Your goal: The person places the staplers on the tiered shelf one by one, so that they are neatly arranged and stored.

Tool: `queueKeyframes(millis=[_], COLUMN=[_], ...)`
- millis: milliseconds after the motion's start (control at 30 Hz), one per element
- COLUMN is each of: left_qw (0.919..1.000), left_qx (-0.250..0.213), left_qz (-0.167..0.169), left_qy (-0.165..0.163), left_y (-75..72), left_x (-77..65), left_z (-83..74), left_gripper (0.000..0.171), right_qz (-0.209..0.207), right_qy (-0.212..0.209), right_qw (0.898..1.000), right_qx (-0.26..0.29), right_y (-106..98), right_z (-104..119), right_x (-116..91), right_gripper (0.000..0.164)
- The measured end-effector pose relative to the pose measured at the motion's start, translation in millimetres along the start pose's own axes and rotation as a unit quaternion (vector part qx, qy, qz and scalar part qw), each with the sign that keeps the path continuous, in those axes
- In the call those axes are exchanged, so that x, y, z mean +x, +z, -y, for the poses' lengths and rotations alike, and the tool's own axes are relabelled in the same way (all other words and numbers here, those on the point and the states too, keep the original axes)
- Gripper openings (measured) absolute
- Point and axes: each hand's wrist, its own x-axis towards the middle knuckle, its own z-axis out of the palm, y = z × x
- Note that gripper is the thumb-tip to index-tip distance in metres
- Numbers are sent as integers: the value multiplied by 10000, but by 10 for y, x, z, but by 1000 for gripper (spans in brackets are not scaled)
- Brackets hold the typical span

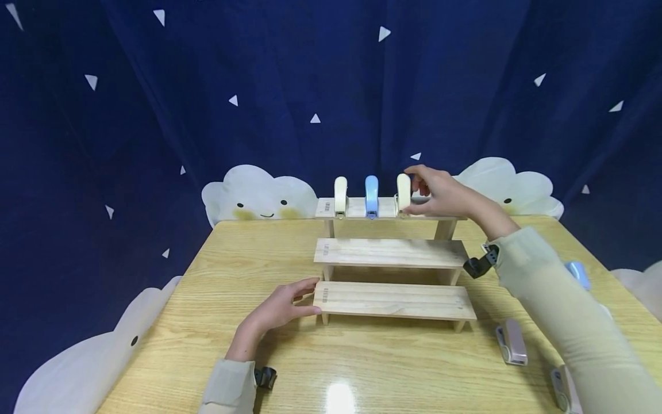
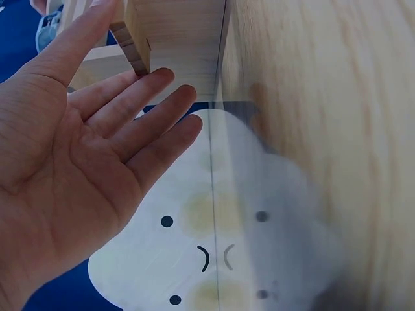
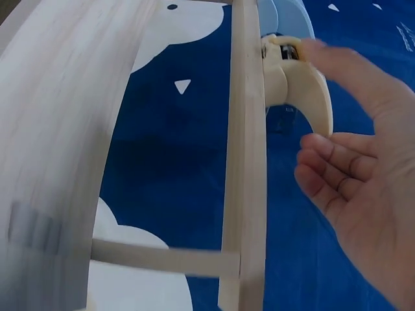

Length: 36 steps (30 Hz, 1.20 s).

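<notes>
The right hand [image 1: 439, 192] is pinching the right-hand cream stapler [image 1: 404, 192] end to end: the thumb is touching its near end, a fingertip is meeting the tip of its lever at the far end, and the other fingers are curling loosely beside it. The stapler is lying just left of the palm, on the right part of the top shelf [image 1: 357, 206], its near end pointing toward the person. To its left, a blue stapler [image 1: 371, 195] is standing close by and slightly apart, and beyond that a left-hand cream stapler [image 1: 340, 195] is completing the row. The left hand [image 1: 274, 309] is touching the left end of the bottom shelf [image 1: 393, 300], its thumb and fingers spreading wide, the fingers extending nearly straight. The middle shelf [image 1: 390, 253] is sitting between the two levels. On the table [image 1: 248, 247], two mauve staplers [image 1: 513, 341] and a blue object [image 1: 578, 275] are lying near the right sleeve [image 1: 558, 305], well apart from both hands.
</notes>
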Motion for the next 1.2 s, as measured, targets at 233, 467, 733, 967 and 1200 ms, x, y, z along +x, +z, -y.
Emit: queueKeyframes(millis=[233,467,733,967,1200], left_qw=[10000,9999,10000,10000,9999], left_qx=[49,22,38,35,-40], left_qz=[14,31,25,9,35], left_qy=[55,93,67,58,129], left_y=[-8,-23,-14,-12,-4], left_x=[0,-5,-5,-12,-5], left_z=[-15,-11,-10,-17,-1], left_gripper=[76,75,75,75,74], right_qz=[-330,-623,-871,-560,-218], right_qy=[51,154,538,938,1207], right_qw=[9994,9978,9946,9937,9921], right_qx=[-51,-185,-192,-251,-274], right_y=[-142,-256,-221,-129,15], right_z=[-160,-422,-818,-1122,-1404], right_x=[-177,-418,-785,-1047,-1256], right_gripper=[75,68,63,66,70])
